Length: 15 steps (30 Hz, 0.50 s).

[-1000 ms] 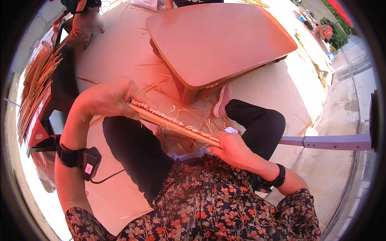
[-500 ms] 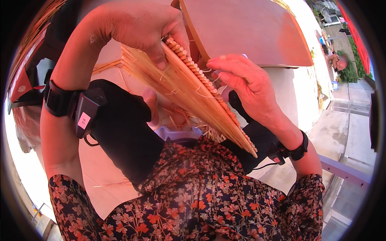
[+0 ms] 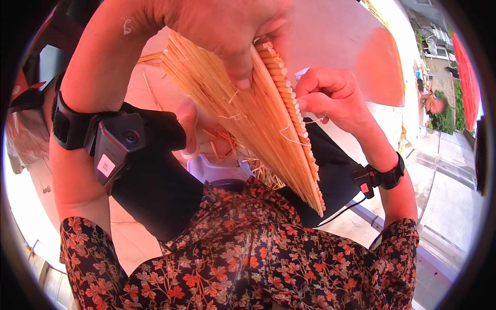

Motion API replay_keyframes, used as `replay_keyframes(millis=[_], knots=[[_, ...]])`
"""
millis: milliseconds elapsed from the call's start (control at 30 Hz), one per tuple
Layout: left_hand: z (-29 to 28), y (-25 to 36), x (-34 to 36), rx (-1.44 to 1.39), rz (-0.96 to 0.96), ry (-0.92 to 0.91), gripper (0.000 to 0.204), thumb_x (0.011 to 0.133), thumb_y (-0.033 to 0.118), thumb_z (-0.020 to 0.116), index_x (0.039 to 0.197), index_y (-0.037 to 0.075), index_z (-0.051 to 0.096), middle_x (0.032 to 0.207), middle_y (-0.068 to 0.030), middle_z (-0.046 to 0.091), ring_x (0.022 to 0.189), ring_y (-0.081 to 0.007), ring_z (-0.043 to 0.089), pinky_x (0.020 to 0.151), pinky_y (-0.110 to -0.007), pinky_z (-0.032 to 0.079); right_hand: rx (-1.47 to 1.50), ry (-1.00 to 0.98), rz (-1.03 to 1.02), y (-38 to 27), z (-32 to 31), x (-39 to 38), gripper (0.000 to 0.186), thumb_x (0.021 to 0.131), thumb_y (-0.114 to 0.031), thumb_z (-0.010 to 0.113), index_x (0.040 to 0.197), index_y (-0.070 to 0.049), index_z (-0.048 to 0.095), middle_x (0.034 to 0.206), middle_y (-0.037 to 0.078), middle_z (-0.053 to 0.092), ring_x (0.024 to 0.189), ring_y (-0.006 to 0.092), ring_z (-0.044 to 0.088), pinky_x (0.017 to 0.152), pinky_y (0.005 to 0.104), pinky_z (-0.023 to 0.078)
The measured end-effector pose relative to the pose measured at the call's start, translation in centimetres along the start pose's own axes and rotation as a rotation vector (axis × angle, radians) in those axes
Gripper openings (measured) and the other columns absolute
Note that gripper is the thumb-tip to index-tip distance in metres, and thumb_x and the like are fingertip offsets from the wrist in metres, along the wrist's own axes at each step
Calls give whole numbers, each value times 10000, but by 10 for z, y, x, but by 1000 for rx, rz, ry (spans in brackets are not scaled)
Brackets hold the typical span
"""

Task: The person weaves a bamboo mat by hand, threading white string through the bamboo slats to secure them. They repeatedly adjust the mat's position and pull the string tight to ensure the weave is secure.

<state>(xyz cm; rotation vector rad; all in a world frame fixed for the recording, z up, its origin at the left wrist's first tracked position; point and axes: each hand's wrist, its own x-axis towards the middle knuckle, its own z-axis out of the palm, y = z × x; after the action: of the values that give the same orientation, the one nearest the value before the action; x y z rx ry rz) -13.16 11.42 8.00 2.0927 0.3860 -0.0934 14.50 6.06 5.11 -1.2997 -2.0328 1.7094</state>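
Straw mat (image 3: 258,129) (tilted) gripped by left hand (image 3: 227,26), right hand (image 3: 330,93).

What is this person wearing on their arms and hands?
Both hands are bare, no gloves. The left wrist carries a black strap holding a small black box with a lens and a white sticker. The right wrist has a thinner black band with a small black unit and a thin dark cable trailing from it. Short floral sleeves, dark with red-orange flowers, cover the upper arms.
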Motion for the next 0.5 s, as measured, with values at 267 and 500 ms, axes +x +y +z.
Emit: replay_keyframes(millis=[267, 500], knots=[[-1, 5, 2, -41, -32, 3, 279, 813, 19, 773, 1090, -4, 792, 867, -95, 784, 793, -175, 696, 729, -298, 531, 178, -5, -9, 1, 0, -1, 111, 969, -107, 717, 1026, -68, 804, 788, -64, 683, 608, -22, 542, 497, 168, 422], [1, 4, 8, -48, -37, 25, 270, 813, 15, 769, 1081, -5, 794, 856, -99, 781, 779, -178, 697, 718, -299, 530, 156, -99, 17, -1, -14, 5, 99, 977, -116, 725, 1023, -66, 796, 793, -76, 662, 628, -15, 519, 518, 176, 392]])
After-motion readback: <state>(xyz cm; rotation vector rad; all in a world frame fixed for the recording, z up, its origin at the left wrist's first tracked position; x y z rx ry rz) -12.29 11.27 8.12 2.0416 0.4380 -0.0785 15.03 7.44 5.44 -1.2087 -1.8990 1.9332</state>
